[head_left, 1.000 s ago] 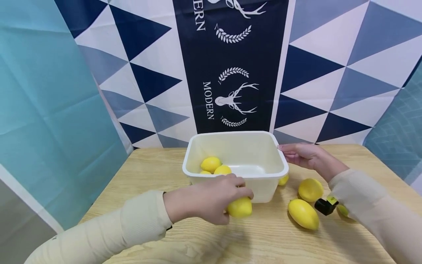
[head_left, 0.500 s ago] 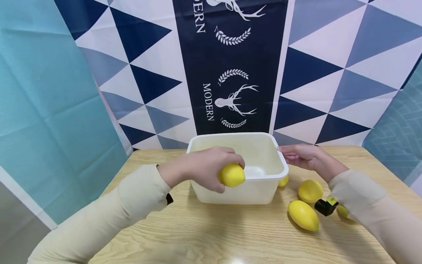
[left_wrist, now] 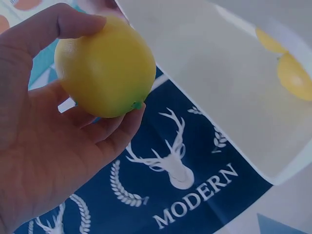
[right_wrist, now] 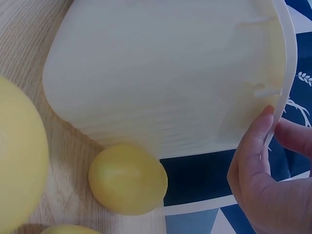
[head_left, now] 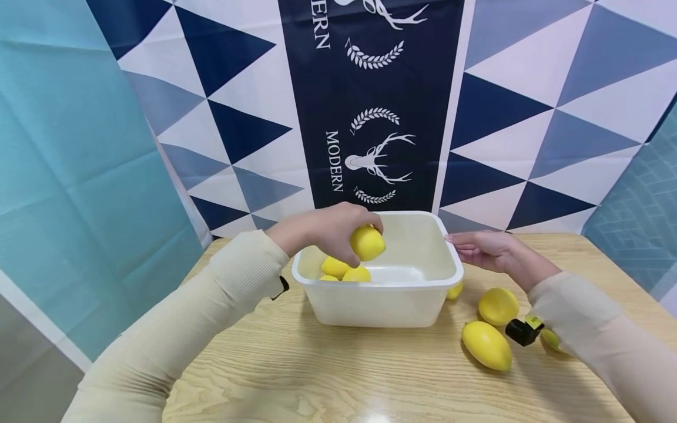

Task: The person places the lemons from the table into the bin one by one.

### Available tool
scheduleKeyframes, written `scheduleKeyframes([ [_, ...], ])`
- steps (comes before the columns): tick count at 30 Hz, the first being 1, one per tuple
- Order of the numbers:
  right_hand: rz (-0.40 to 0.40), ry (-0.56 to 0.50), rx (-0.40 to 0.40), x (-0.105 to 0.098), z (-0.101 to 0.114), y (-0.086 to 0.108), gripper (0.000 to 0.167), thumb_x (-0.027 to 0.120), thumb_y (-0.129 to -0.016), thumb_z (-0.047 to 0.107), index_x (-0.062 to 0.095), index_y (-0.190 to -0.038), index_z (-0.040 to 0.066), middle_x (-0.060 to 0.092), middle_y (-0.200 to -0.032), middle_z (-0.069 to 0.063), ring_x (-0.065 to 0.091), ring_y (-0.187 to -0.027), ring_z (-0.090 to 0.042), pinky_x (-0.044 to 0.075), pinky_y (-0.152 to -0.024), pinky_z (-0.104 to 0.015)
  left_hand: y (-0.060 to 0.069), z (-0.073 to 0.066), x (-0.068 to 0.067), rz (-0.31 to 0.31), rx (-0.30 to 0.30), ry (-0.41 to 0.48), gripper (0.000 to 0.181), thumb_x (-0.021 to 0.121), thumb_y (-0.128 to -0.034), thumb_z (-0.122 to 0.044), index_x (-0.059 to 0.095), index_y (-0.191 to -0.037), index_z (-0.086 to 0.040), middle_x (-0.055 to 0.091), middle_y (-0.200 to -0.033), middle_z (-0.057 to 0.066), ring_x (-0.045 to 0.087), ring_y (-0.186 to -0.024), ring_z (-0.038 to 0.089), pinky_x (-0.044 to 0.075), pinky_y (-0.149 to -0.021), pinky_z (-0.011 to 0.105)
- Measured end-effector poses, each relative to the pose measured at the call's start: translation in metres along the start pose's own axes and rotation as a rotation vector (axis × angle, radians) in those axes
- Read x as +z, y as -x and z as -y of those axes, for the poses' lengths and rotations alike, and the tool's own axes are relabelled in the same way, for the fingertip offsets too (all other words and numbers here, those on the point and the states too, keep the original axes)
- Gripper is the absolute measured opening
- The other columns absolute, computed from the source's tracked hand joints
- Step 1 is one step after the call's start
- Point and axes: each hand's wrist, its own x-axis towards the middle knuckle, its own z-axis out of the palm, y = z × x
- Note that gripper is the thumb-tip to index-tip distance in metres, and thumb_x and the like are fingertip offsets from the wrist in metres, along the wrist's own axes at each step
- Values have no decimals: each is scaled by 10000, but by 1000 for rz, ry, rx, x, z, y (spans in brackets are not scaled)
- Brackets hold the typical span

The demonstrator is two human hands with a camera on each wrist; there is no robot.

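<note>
A yellow lemon point(head_left: 368, 244) is in my left hand point(head_left: 335, 229), gripped between thumb and fingers above the left part of a white plastic tub point(head_left: 375, 306). The left wrist view shows the lemon point(left_wrist: 107, 68) with a small green tip. Inside the tub several more lemons point(head_left: 357, 274) lie in the left corner. At the tub's right side, my right hand point(head_left: 489, 251) pinches the rim. The right wrist view has the thumb and fingers on either side of that rim point(right_wrist: 287, 63).
Loose lemons lie on the wooden table point(head_left: 338, 376) right of the tub: one lemon point(head_left: 486, 345) in front, another lemon point(head_left: 498, 305) behind it, one against the tub point(head_left: 455, 290), one partly under the right forearm point(head_left: 551, 339). A patterned cloth point(head_left: 391, 88) hangs behind.
My left hand has lifted the lemon from in front of the tub, up and away from me, to above its inside. The right hand has stayed at the rim.
</note>
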Motion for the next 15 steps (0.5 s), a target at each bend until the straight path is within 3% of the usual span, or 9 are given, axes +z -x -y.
scheduleKeyframes([
  [9, -6, -15, 3, 0, -4, 0, 124, 630, -921, 152, 719, -839, 180, 713, -869, 38, 674, -817, -58, 564, -799, -182, -23, 21, 2, 36, -101, 29, 533, 753, -725, -146, 579, -1228, -173, 628, -1135, 5, 544, -1008, 190, 489, -890, 299],
  [15, -9, -4, -8, 1, -4, 2, 106, 643, -913, 160, 722, -846, 182, 722, -872, 41, 682, -824, -59, 565, -801, -187, -34, 32, 7, 22, -128, 53, 534, 752, -728, -138, 578, -1233, -163, 624, -1143, 13, 542, -1007, 191, 485, -899, 304],
])
